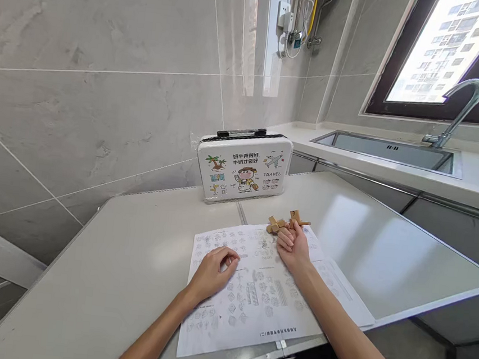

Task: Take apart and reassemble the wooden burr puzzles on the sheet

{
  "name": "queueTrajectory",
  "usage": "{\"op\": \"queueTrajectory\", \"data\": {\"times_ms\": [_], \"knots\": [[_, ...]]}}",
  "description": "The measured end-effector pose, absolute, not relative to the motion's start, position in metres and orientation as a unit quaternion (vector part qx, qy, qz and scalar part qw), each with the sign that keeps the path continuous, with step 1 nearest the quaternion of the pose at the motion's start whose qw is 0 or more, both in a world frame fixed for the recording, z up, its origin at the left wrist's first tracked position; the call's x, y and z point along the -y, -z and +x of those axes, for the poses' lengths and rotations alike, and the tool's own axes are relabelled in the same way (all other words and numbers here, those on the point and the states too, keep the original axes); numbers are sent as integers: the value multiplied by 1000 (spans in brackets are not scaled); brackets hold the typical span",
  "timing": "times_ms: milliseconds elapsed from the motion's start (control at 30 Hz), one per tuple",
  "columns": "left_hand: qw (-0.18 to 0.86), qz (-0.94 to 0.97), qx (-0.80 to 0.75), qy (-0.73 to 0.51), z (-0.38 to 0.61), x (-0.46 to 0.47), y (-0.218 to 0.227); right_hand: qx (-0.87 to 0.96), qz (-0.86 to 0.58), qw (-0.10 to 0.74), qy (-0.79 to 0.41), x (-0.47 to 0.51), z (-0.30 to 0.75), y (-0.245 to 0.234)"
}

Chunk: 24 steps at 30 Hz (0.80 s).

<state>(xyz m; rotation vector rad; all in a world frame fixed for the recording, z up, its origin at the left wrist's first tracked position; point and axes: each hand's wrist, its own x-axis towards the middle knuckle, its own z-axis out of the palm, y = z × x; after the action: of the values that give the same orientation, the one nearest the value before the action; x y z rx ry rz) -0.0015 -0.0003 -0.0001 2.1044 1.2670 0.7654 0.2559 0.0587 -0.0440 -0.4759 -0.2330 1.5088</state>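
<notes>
My right hand (294,246) is closed, with its thumb and fingertips gripping a small wooden puzzle piece (295,215) that has a dark mark on its face. More wooden puzzle pieces (275,226) lie against its fingers on the left; whether they are joined to the held one I cannot tell. Under both hands is a large printed sheet (251,324) covered with small diagrams. Loosely curled, my left hand (214,270) rests on the sheet's left part, with a gap between thumb and fingers and nothing visible in it.
A white carrying case (243,171) with cartoon prints and a black handle stands behind the sheet on the folding table (130,259), near the tiled wall. To the right are a counter with a sink (390,150), a curved faucet (462,105) and a window.
</notes>
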Motion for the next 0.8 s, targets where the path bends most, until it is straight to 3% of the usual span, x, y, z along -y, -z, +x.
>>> {"op": "queueTrajectory", "data": {"times_ms": [267,467,633,800], "knots": [[278,785,-475,-284,-3,-1,1,162,-243,707,-644,-59,250,40],[270,787,-476,-285,-4,-1,4,278,-390,718,-506,-51,231,36],[273,785,-473,-293,-4,-1,3,478,-466,625,-404,-38,213,30],[320,749,-479,-328,-2,-1,2,655,-453,520,-309,-29,206,27]]}}
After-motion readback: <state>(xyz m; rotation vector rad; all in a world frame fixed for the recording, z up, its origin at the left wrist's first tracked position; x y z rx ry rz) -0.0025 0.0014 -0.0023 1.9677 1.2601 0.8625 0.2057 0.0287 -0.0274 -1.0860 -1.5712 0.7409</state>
